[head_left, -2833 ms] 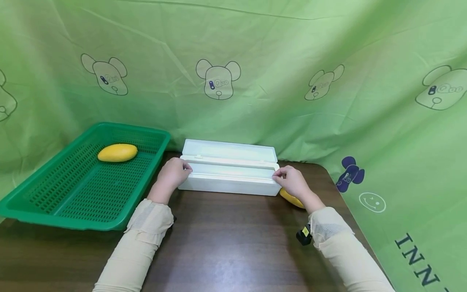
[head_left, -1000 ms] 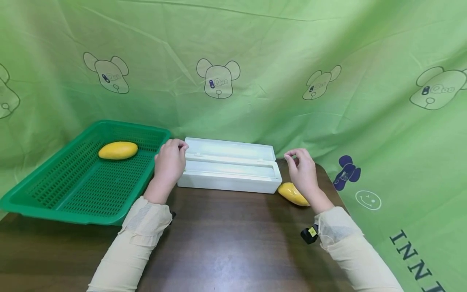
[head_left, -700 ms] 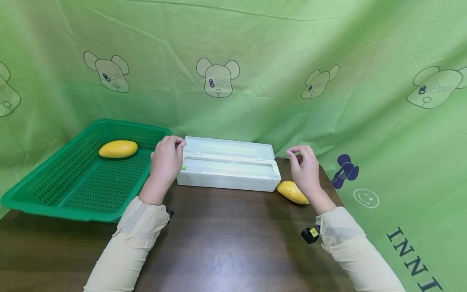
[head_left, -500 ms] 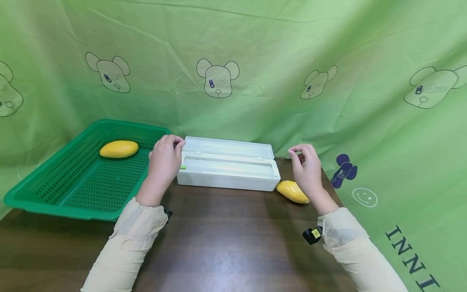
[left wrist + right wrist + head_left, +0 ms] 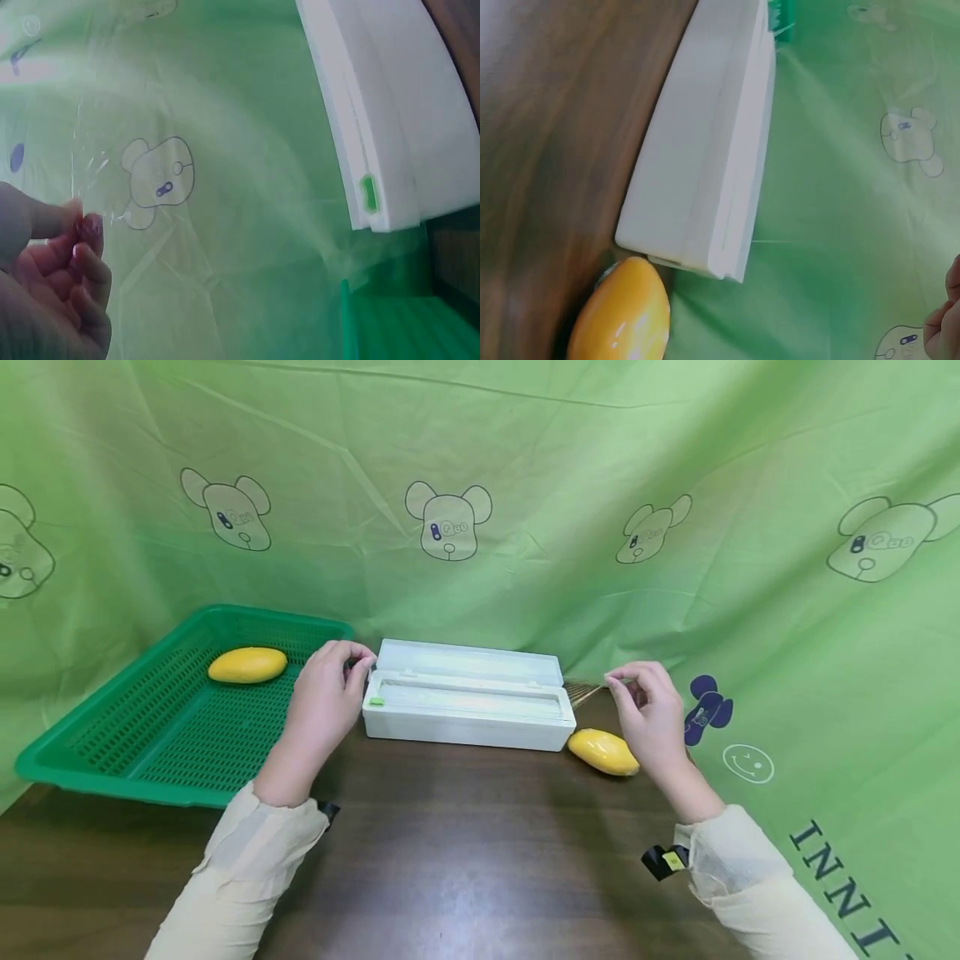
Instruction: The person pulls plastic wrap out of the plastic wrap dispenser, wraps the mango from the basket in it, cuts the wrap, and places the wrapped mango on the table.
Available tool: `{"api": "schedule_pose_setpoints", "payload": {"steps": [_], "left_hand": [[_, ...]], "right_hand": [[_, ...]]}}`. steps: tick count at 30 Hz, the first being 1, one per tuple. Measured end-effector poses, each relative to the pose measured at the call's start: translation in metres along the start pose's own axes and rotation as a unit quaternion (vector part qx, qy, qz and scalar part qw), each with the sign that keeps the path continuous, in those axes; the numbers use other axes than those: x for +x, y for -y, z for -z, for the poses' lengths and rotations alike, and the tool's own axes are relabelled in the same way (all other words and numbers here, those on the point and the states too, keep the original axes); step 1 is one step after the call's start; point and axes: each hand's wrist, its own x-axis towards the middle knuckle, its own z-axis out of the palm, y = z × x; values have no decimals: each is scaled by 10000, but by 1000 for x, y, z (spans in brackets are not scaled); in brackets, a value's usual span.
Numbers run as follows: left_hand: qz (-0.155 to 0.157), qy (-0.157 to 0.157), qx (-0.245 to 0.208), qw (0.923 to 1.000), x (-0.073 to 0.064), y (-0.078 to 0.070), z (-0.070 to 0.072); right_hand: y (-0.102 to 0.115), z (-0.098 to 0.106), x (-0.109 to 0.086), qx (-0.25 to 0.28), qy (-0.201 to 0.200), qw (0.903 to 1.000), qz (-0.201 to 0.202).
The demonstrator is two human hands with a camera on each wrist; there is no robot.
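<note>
A nearly invisible sheet of cling film point(image 5: 97, 161) shows as creases and glints in the left wrist view. My left hand point(image 5: 322, 697) pinches it between thumb and fingers, left of the white cling film dispenser point(image 5: 465, 728). My right hand point(image 5: 651, 714) is raised beyond the box's right end, thumb and fingertips together on the film's other side, with thin streaks beside it. The dispenser's lid point(image 5: 468, 662) stands open, and a green cutter slider point(image 5: 377, 701) sits at its left end. A glossy yellow mango point(image 5: 602, 752) lies by the dispenser's right end.
A green plastic basket point(image 5: 142, 787) stands at the left, holding another mango point(image 5: 247, 666). The brown table point(image 5: 450, 852) spreads in front of the dispenser. A printed green cloth point(image 5: 525, 585) hangs behind and at the right.
Both hands have lifted off the dispenser's ends and moved outward, drawing film up. Lately they have come slightly farther apart. The green slider has come into sight from behind the left hand.
</note>
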Motion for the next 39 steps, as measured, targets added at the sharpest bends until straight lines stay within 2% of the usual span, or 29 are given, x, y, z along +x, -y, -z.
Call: {"api": "schedule_pose_setpoints", "payload": {"steps": [4,8,11,14,18,23,29,33,39], "left_hand": [[-575,160,-161,9981,-15,11,7],[-1092,696,-48,9916,-31,21,17],[-1493,1113,125,9824,-43,30,21],[-1961,1420,334,9697,-53,40,22],[-2321,1774,778,9532,-67,54,16],[-2278,2159,1326,9402,-79,64,0],[-2382,2281,1883,9251,-83,73,-25],[-2459,2365,2036,9177,-83,82,-38],[-2401,2614,1969,9139,-79,89,-45]], "right_hand": [[-1,14,-14,83,156,9977,659],[-7,28,-32,91,531,9862,1563],[-11,35,-45,61,882,9715,2201],[-13,36,-55,71,1221,9533,2763],[-16,35,-64,69,1714,9272,3330],[-22,30,-77,42,2487,9053,3442],[-33,18,-91,-53,3318,8778,3455],[-39,5,-96,-58,3626,8658,3448],[-42,-7,-98,-149,3947,8541,3385]]}}
